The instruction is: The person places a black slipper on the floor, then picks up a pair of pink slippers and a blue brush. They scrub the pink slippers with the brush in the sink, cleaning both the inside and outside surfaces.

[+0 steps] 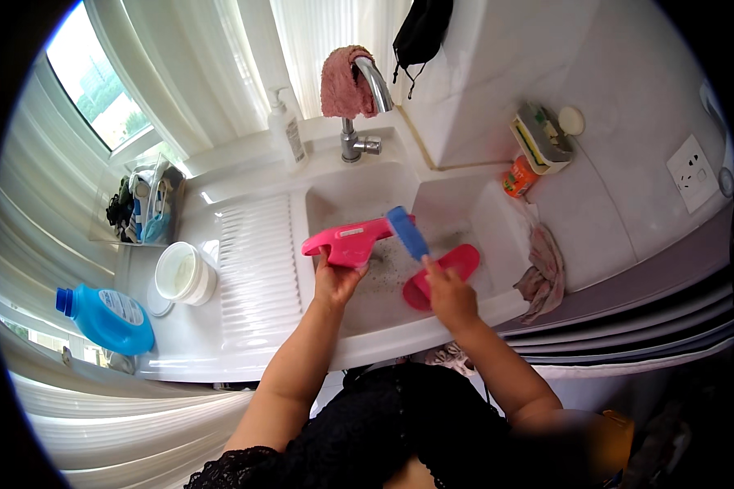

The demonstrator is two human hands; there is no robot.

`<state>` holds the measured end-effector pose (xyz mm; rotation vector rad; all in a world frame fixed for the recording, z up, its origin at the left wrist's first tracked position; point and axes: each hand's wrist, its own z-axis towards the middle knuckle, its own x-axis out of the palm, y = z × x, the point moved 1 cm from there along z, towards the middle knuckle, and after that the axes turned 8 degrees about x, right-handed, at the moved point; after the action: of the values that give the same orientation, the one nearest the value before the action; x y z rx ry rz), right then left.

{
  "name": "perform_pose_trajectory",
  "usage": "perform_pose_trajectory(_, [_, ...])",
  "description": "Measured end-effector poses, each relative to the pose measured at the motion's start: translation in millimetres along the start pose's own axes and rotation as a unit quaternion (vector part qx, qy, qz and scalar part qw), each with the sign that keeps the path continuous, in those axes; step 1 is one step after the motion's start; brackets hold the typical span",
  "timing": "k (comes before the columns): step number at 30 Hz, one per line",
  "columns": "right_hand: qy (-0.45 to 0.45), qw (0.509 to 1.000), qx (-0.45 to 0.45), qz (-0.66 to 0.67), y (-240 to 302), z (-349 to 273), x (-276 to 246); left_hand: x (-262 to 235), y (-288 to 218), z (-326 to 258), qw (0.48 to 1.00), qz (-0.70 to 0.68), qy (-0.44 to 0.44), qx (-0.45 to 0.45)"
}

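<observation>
A pink slipper (352,243) is raised over the white sink (359,181), side-on, its toe and heel pointing left and right. My left hand (338,284) grips it from below with the fingers closed around its underside. In my right hand (451,298), somewhat blurred, is a blue scrubbing brush (407,235) held by its handle. The brush head overlaps the slipper's right end; whether it touches is hard to tell. Below my right hand, a second pink slipper (463,262) lies in the sink, partly hidden by that hand. Dark specks dot the sink bottom.
A chrome faucet (350,143) with a pink cloth (344,85) stands behind the sink. On the left are a ribbed drainboard (257,269), a white tub (186,275) and a blue detergent bottle (110,319). A rag (544,269) drapes over the right edge, near an orange can (519,176).
</observation>
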<state>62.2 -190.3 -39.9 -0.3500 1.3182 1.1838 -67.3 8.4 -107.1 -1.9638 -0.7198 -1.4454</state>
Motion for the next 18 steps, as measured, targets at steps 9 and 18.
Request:
perform_pose_trajectory(9, [-0.016,0.999,-0.007,-0.034,-3,-1,3,-7,-4,1,1.0,-0.015,0.01,-0.001])
perform_pose_trajectory(18, [0.014,0.998,-0.054,0.01,32,-11,15,-11,-3,1,1.0,0.004,0.016,-0.025])
